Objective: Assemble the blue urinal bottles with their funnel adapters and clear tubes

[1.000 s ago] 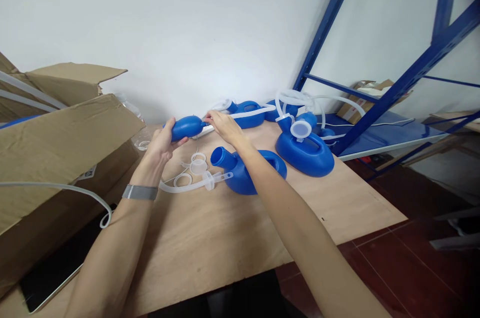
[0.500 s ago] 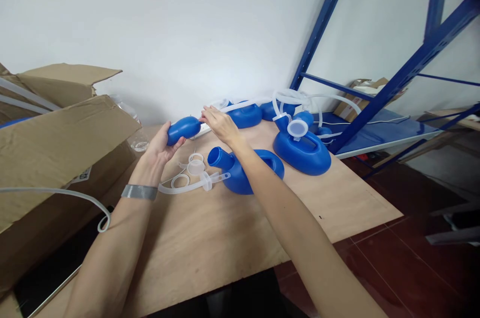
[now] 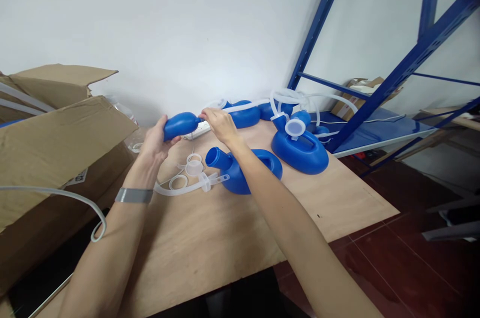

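Note:
My left hand is wrapped round the wide end of a rounded blue plastic urinal funnel, held above the table. At its narrow tip, the fingers of my right hand are pinched together; whether a tube end is also in them is hidden. Below my right forearm lies a blue urinal bottle with a handle and an uncapped neck facing left. Beside that neck are a clear cap with rings and a translucent tube with a connector.
Another blue urinal bottle with a translucent lid stands to the right, and more bottles with coiled tubing lie along the wall. An open cardboard box is at left. A blue metal shelf and a white power strip also show.
The blue funnel has tilted slightly, its wide end shifting a little left with my left hand. My right hand keeps its pinch at the tip. The whole view has shifted slightly.

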`<state>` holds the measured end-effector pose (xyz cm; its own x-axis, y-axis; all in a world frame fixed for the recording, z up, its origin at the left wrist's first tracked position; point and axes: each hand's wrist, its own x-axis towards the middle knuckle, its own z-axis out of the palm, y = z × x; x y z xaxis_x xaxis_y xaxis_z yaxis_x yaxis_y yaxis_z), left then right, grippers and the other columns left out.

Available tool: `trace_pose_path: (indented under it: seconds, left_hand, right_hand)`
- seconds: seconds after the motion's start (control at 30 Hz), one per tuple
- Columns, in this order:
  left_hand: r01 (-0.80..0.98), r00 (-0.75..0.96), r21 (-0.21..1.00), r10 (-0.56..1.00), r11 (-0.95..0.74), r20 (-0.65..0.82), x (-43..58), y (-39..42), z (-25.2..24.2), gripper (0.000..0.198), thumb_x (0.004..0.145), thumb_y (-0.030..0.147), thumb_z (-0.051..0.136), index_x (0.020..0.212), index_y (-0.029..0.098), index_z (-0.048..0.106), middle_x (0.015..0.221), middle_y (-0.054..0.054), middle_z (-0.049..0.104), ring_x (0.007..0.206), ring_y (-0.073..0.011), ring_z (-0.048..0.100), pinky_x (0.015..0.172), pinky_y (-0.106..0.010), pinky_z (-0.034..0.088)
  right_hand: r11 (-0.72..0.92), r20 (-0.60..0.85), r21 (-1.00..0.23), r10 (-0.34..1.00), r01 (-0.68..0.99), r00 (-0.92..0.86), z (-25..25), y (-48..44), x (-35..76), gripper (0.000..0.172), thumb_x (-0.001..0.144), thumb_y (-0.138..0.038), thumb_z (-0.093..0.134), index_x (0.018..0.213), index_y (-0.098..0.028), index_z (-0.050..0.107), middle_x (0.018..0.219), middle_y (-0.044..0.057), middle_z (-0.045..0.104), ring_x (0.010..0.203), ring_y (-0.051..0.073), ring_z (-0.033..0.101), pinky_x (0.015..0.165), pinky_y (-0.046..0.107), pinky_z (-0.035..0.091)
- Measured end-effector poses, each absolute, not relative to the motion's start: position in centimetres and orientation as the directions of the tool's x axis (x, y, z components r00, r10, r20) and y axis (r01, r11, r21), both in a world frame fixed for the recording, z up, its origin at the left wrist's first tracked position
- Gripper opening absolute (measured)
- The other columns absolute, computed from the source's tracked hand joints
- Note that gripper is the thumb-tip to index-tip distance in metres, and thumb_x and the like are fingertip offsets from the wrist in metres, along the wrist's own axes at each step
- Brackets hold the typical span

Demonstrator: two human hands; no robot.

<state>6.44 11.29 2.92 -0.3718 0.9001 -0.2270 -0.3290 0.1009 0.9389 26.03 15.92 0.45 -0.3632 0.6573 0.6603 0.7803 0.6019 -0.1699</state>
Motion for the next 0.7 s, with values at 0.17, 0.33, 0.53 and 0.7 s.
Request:
trace_pose_path:
  seconds: [0.17,0.33,0.53,0.7]
  left_hand:
    - [0.049,-0.361,0.97,0.901,-0.24,0.241,6.3,10.1,3.3,0.033,0.089,0.04,0.082,0.105,0.021,0.061,0.122,-0.009,0.061,0.101,-0.022,0.074,0.054,-0.016,0.061]
    - [0.211,-0.29,0.92,0.878,-0.329,0.38,5.6,9.8,3.2,0.036,0.087,0.039,0.083,0.111,0.023,0.063,0.128,-0.011,0.063,0.103,-0.0263,0.075,0.052,-0.017,0.059]
    - [0.029,-0.398,0.967,0.885,-0.252,0.243,4.8,9.8,4.0,0.03,0.087,0.039,0.083,0.104,0.021,0.065,0.132,-0.012,0.065,0.099,-0.0239,0.075,0.052,-0.018,0.06]
    - [-0.02,-0.39,0.976,0.901,-0.215,0.191,5.0,9.9,4.1,0.027,0.092,0.037,0.078,0.103,0.019,0.061,0.132,-0.013,0.064,0.099,-0.0222,0.075,0.051,-0.016,0.06]
  right_hand:
    - [0.562,0.593,-0.317,0.746,0.764,-0.303,0.7,15.8,26.6,0.023,0.112,-0.033,0.05,0.113,-0.02,0.068,0.107,0.009,0.08,0.098,0.022,0.073,0.083,0.029,0.047]
    - [0.628,0.552,-0.421,0.75,0.655,-0.365,0.6,15.8,27.1,0.022,0.111,-0.032,0.05,0.112,-0.02,0.068,0.112,0.007,0.079,0.105,0.021,0.072,0.092,0.029,0.048]
    - [0.68,0.589,-0.442,0.712,0.585,-0.382,0.1,15.7,26.9,0.03,0.11,-0.043,0.05,0.124,-0.021,0.066,0.13,0.01,0.073,0.124,0.023,0.064,0.108,0.036,0.046]
    - [0.72,0.644,-0.418,0.665,0.554,-0.378,0.0,16.3,26.7,0.024,0.11,-0.037,0.05,0.118,-0.021,0.067,0.123,0.01,0.072,0.117,0.022,0.064,0.107,0.035,0.046]
